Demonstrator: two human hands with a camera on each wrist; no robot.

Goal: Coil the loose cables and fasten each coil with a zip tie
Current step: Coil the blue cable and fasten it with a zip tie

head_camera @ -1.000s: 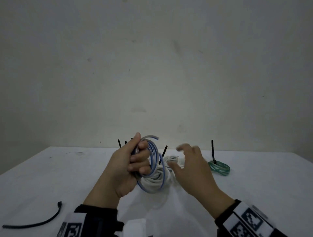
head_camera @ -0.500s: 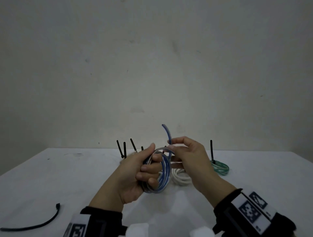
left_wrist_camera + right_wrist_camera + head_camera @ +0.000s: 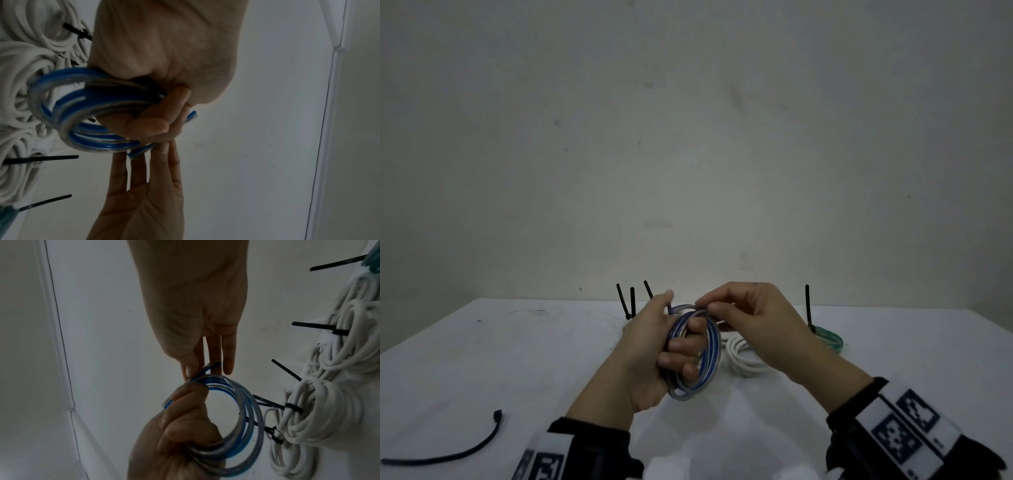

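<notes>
A blue-and-clear cable [image 3: 713,353] is wound into a small coil above the white table [image 3: 517,359]. My left hand [image 3: 678,346] grips the coil, its fingers curled through the loops. My right hand [image 3: 705,307] pinches the cable's free end against the top of the coil. In the left wrist view the left hand [image 3: 164,116] holds the coil [image 3: 68,104], and the straight fingers [image 3: 139,170] of the right hand meet the cable end [image 3: 135,153]. In the right wrist view the right hand [image 3: 198,372] pinches that end above the coil [image 3: 248,418]. A loose black zip tie [image 3: 448,455] lies on the table at the near left.
Behind my hands lie white coils [image 3: 743,356] bound with black zip ties, also seen as white coils [image 3: 329,410] in the right wrist view. A green tied coil [image 3: 829,337] sits at the right. Zip tie tails [image 3: 625,303] stick up at the back. A bare wall stands behind.
The cable's free end stood up above my hands half a second ago. My right hand has brought it down onto the top of the coil. My left hand keeps its grip.
</notes>
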